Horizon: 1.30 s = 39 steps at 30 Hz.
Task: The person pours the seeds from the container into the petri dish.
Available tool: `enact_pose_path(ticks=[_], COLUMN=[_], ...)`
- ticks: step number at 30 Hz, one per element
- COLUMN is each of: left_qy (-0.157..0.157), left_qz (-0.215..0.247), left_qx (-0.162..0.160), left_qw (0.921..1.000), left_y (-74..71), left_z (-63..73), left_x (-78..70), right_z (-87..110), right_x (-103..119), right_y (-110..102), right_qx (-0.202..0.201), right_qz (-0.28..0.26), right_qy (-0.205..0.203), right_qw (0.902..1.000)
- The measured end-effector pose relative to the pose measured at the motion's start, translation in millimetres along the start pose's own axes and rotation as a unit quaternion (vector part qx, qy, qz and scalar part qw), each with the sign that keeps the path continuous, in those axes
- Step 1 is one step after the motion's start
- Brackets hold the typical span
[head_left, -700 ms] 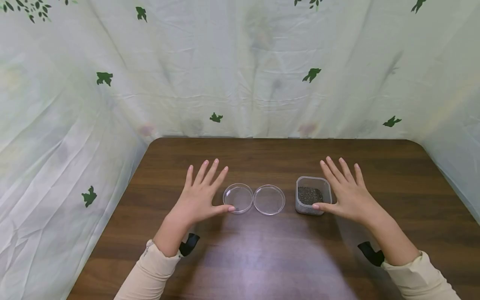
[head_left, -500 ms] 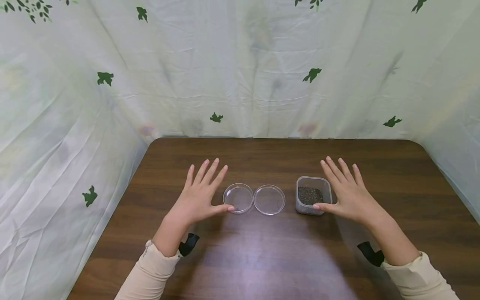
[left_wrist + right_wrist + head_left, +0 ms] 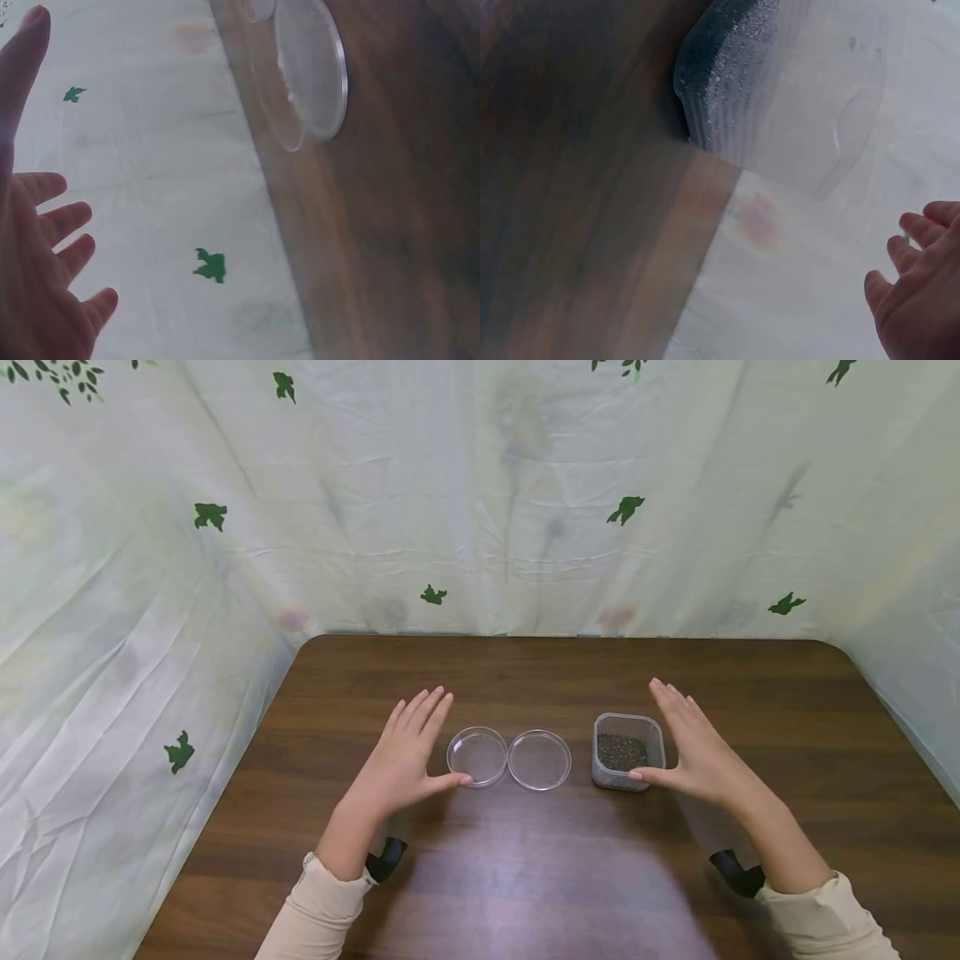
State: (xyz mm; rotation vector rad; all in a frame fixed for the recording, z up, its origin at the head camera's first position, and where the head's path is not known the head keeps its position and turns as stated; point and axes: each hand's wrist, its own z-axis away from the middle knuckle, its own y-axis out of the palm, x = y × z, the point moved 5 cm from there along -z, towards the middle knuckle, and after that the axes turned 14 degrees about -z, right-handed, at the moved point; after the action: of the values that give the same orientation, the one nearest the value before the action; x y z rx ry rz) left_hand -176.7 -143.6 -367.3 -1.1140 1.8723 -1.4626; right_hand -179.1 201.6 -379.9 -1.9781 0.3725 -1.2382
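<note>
Two clear, round, shallow dishes stand side by side mid-table: a left petri dish (image 3: 480,755) and a right petri dish (image 3: 539,760). To their right is a clear square plastic tub (image 3: 628,723) holding dark granular material (image 3: 619,752). My left hand (image 3: 401,764) hovers left of the left dish, fingers extended and thumb apart, its tip overlapping the dish's near rim in the head view. My right hand (image 3: 701,760) is held at the tub's right side, fingers straight, thumb over the tub's near edge in that view. Neither hand holds anything. Both wrist views show the fingers apart from the containers.
A dark brown wooden table (image 3: 510,877) lies under everything. Pale cloth (image 3: 525,527) with green bird shapes hangs behind it and at the sides. A dark strap piece shows at each wrist, below the cream sleeves (image 3: 322,902).
The spread fingers of both hands have drawn closer together, and both hands have turned slightly inward. The dishes and the tub have stayed in place.
</note>
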Motion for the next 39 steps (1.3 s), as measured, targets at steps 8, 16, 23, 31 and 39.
enact_pose_path(ticks=[8,16,23,31,39], left_qy=[-0.012,-0.07,-0.121,-0.153,-0.168], left_qz=[0.04,0.103,0.158,0.209,0.245], left_qx=[-0.033,-0.05,-0.033,-0.001,0.028], left_qw=[0.9986,0.9909,0.9795,0.9659,0.9546], left_y=[14.6,30.5,44.4,61.6,77.1], left_z=[5.8,12.4,17.7,20.2,22.3], left_x=[-0.9,0.6,0.9,2.7,3.0], right_z=[4.6,9.2,12.8,15.3,16.6], right_x=[-13.0,-18.5,-25.7,-34.2,-39.1], right_y=[7.3,14.6,22.7,29.2,33.7], right_qx=[-0.014,-0.039,-0.052,-0.059,-0.067], right_qz=[-0.098,-0.128,-0.142,-0.156,-0.164], right_qy=[0.049,0.073,0.086,0.097,0.098], right_qw=[0.9939,0.9884,0.9847,0.9812,0.9793])
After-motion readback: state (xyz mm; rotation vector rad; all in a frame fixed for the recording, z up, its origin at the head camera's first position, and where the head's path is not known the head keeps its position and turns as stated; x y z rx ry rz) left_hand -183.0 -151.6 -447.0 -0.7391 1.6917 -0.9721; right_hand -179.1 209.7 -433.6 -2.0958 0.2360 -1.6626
